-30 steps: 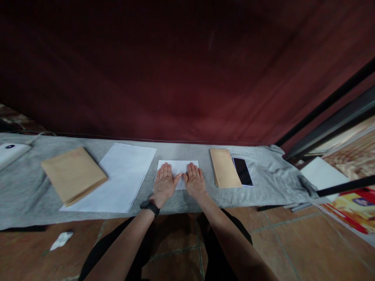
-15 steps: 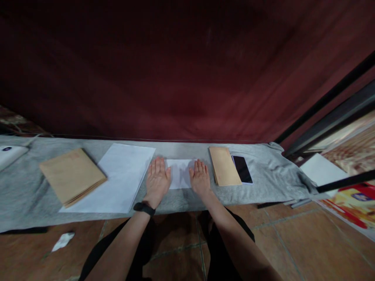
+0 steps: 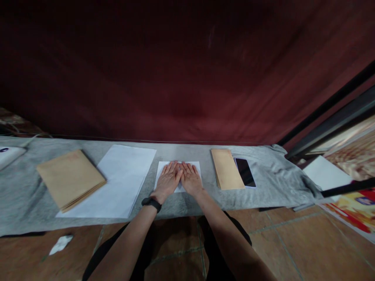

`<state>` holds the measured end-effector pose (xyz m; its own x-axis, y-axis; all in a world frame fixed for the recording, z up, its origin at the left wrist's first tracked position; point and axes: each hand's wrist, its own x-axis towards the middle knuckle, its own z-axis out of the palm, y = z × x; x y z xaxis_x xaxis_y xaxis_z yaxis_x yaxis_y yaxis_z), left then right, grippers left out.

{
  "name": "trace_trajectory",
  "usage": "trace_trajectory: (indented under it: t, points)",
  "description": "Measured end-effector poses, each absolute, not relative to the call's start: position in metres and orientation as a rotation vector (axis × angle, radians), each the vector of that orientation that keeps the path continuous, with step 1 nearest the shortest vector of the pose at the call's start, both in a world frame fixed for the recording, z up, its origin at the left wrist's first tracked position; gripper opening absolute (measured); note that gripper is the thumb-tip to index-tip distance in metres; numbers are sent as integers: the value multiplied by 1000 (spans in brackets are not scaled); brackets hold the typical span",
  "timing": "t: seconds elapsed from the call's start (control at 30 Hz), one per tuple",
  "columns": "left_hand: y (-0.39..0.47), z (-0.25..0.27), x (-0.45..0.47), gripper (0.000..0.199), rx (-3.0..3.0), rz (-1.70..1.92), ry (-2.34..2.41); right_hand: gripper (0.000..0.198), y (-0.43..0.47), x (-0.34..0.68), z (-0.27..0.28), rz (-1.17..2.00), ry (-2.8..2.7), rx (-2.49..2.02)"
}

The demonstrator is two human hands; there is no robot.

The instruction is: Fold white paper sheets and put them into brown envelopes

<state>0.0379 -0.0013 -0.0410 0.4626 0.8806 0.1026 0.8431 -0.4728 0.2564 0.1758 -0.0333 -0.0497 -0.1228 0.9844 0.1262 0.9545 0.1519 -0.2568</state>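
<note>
A folded white sheet of paper (image 3: 195, 164) lies in front of me on the grey cloth. My left hand (image 3: 168, 180) rests flat on its left half, fingers stretched out, a black band on the wrist. Flat on the right half is my right hand (image 3: 190, 178), fingers also extended. The two hands meet at the middle of the paper, thumbs touching or nearly so, and they cover most of it. Only its corners and edges show around them.
Left of the paper is a stack of larger white sheets (image 3: 123, 175), partly under a pile of brown envelopes (image 3: 70, 177). To the right lie more brown envelopes (image 3: 228, 169) beside a phone (image 3: 245, 172). A dark red curtain (image 3: 187, 78) hangs behind the cloth-covered surface (image 3: 269, 183).
Both hands have slid inward from the paper's left and right edges to its middle, where they now lie side by side. The paper's outer edges have come into view.
</note>
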Motion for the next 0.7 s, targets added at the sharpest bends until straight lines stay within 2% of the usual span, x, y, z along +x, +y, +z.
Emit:
trace_trajectory:
  t: [0.7]
  points:
    - [1,-52,23,67,2464,310,1872,54,-35,199,-66,-16,-1893,-2057]
